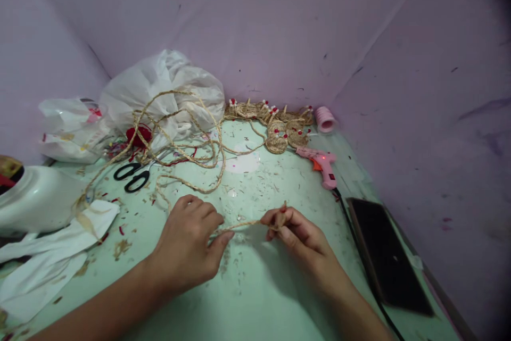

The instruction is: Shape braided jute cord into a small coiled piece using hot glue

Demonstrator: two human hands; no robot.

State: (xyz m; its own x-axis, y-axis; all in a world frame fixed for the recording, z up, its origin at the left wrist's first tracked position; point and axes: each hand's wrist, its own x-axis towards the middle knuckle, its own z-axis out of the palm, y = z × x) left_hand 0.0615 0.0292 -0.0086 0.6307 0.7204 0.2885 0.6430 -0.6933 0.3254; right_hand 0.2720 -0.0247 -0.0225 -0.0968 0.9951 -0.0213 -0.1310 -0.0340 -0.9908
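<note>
Left hand (194,237) is pinching the cord (245,224) between thumb and finger, and the right hand (305,240) is pinching it too, with a small brown bit at its fingertips that is too blurry to make out. The cord goes straight between the two hands, just above the green bench (247,298).

Far left, a white tub (43,194) lies on its side. In front of it is a limp white thing (43,277), cloth or plastic, I can't tell which. Behind the tub sits a small bag (72,133), and next to it a big bag (159,85) puffs up by the purple wall (279,22). Big loops of cord tangle in front of the big bag and get in the way of the red yarn (138,135). The black-handled scissors (137,180) lie close to the loops.

Past the middle, at the back, are woven shapes (277,136) with red and white beads. A pink spool (325,119) is beside them. Nearer is a pink glue gun (323,163) with a red light on. Its black cable (343,202) runs down between the right arm and the phone (389,256).
</note>
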